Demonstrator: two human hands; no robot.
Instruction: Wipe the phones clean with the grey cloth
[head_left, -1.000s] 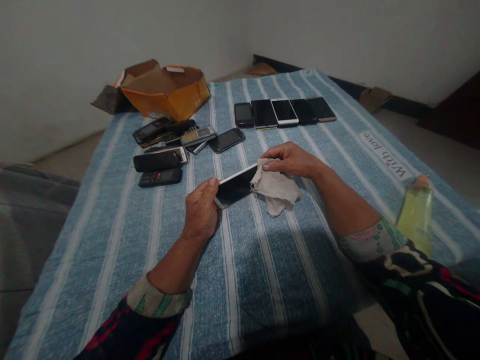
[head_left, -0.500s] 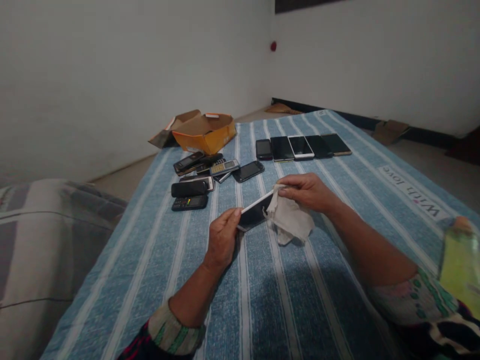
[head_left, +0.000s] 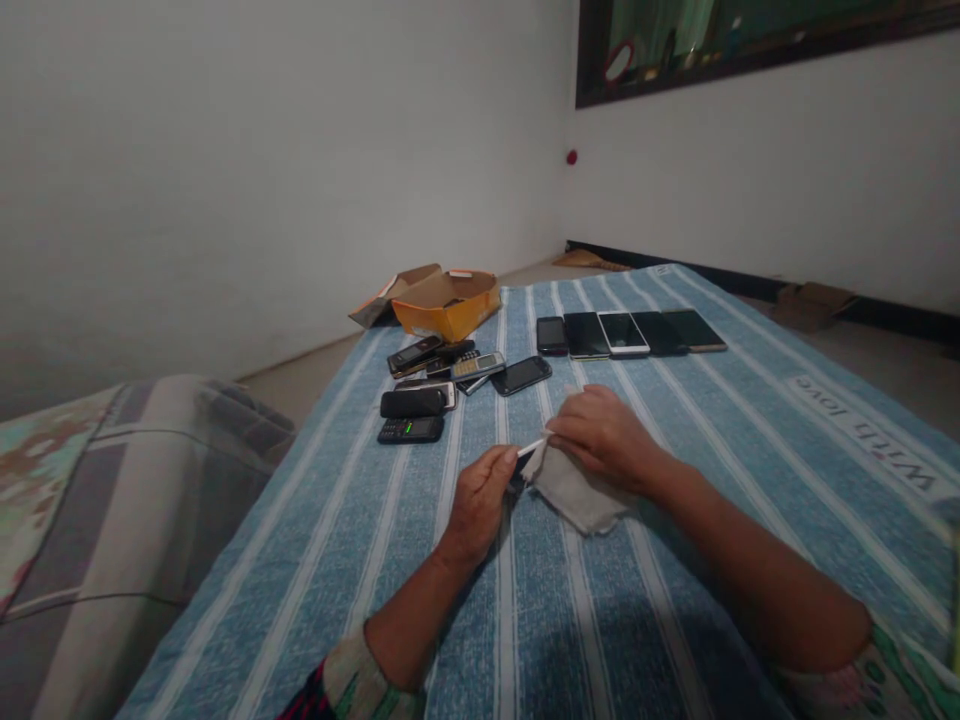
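Observation:
My left hand (head_left: 480, 497) grips one end of a dark smartphone (head_left: 527, 455), which is seen nearly edge-on and mostly covered. My right hand (head_left: 600, 433) is closed on a pale cloth (head_left: 574, 492) and presses it over the phone's other end. Both hands hover just above a blue striped bedspread (head_left: 660, 420). A row of several smartphones (head_left: 628, 333) lies face up farther back. To their left sits a heap of several older keypad phones (head_left: 435, 380).
An open orange cardboard box (head_left: 448, 302) stands at the far left edge of the bedspread. A grey and patterned cushion (head_left: 112, 500) lies at the left. White walls meet behind, with a dark-framed window (head_left: 750, 40) at the top right.
The camera has tilted up, so the wall and window appear and the yellow bottle has left the view. My right hand has slid the cloth along the phone toward my left hand.

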